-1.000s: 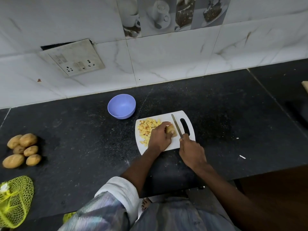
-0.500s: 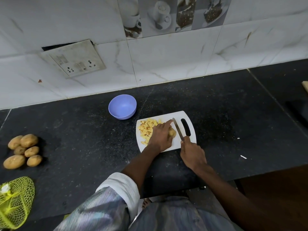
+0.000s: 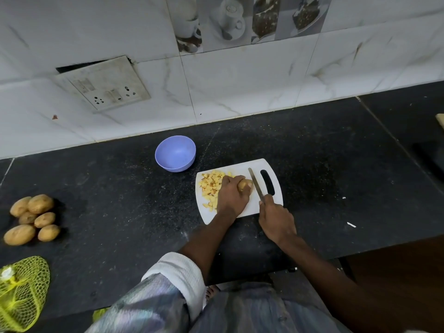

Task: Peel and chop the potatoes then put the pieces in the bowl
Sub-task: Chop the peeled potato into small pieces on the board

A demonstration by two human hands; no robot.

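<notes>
Pinning the potato [image 3: 244,185] on the board [image 3: 254,207] with my left hand [image 3: 232,197] clamped over it, my right hand [image 3: 276,218], wrapped round the knife [image 3: 255,183], keeps its blade at the potato's three o'clock, clear of my knuckles.

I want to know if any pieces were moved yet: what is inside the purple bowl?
Nothing shows inside the purple bowl; its visible inner wall is bare. The chopped pieces lie on the cutting board, partly covered by the left hand.

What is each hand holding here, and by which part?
The left hand holds the potato piece from above on the cutting board; the right hand grips the knife by its handle.
</notes>
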